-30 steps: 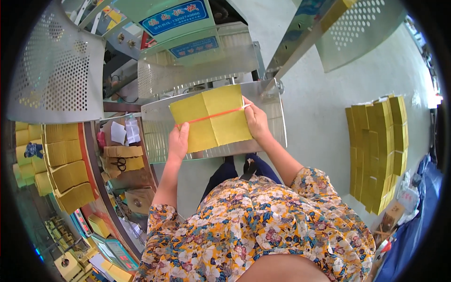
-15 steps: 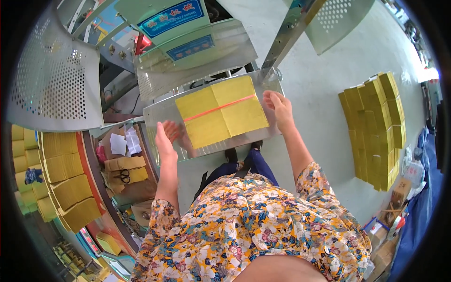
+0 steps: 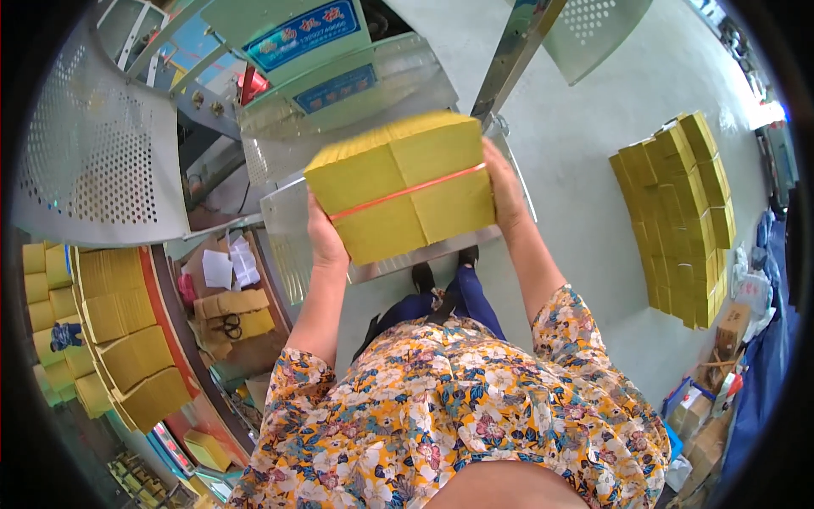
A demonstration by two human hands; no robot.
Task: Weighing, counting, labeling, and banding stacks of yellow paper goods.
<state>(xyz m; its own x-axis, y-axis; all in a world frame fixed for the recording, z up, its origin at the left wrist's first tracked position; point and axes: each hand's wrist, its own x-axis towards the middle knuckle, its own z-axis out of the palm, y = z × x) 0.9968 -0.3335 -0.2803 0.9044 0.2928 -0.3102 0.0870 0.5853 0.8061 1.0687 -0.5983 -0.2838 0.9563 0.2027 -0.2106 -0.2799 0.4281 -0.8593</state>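
Between my two hands is a thick bundle of yellow paper (image 3: 407,220), bound around its middle with a red band (image 3: 373,204). My left hand (image 3: 325,236) presses on its left end and my right hand (image 3: 506,185) on its right end, most of the fingers hidden beside or behind the stack. The bundle is tilted, so its layered upper edge and its front face both show. Beneath and behind it is the shiny metal table (image 3: 285,222) of a machine.
Behind the table rises a pale green machine (image 3: 288,72) with a clear cover. Perforated metal panels (image 3: 102,161) flank it. Tall stacks of yellow bundles (image 3: 678,220) stand on the floor at right. More yellow paper (image 3: 127,339) lies at left, near scissors (image 3: 231,326) on a cluttered shelf.
Both hands have closed in on the ends of the paper bundle, where before they were apart from it. The bundle has tipped up, and its layered edge now shows.
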